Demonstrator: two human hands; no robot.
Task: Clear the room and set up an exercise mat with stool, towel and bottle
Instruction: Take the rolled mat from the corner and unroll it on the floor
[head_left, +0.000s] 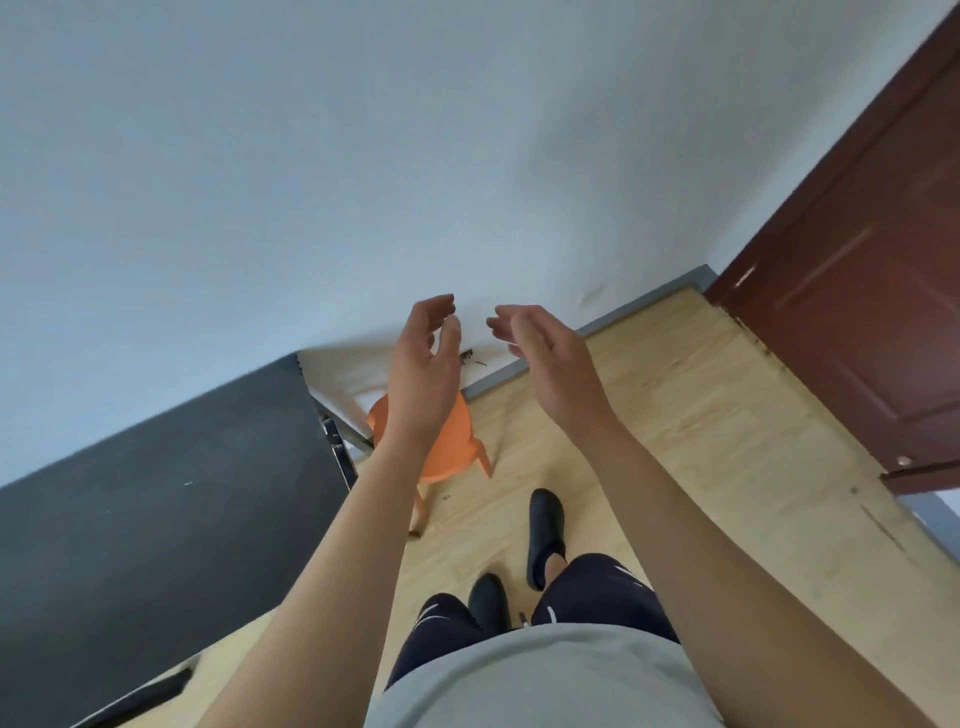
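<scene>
Both arms stretch forward and the left grip (423, 364) and right grip (550, 358) hang side by side in the air, palms turned toward each other with a narrow gap between the fingertips. Both are released: fingers loosely curved, thumbs apart, nothing held and nothing touched.

The orange stool (460, 441) stands upright on the pale wooden floor (675, 441), below and beyond the left grip, partly hidden by that wrist and forearm; neither grip touches it. One of its legs shows just past the forearm, toward the person.

Left of the left grip lies a dark table (156, 493), and beyond the stool a pale slab (343, 374) stands against the blue-grey wall (311, 156). A grey skirting (649, 301) runs along the wall past the right grip, ending at a dark brown door (857, 286) well to that grip's right.

Below the grips, nearer the person, two black shoes (545, 530) stand on the floor, the right one set ahead
</scene>
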